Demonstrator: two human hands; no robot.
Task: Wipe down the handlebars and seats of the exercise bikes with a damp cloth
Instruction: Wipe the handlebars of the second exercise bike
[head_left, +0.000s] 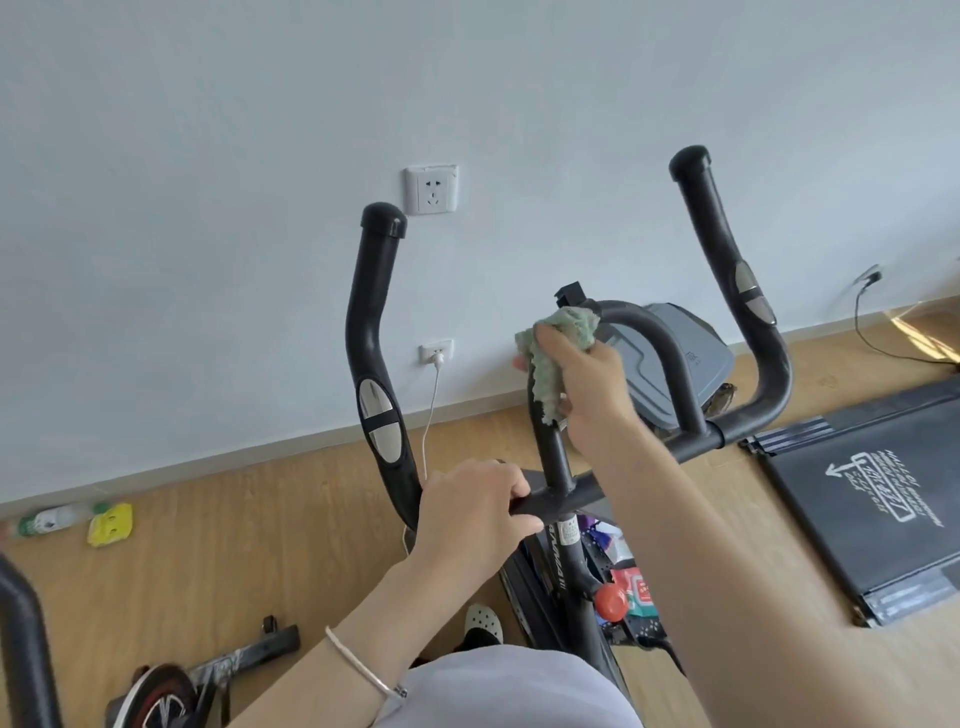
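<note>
A black exercise bike handlebar stands in front of me, with two upright grips and a curved centre loop. My left hand is closed around the low crossbar on the left side. My right hand presses a pale green cloth against the left side of the centre loop. Silver pulse sensors show on both grips. The seat is out of view.
A grey console sits behind the loop. A black treadmill lies on the floor at right. A second bike's flywheel and bar are at lower left. Wall sockets, a white charging cable, a bottle and a yellow packet lie along the wall.
</note>
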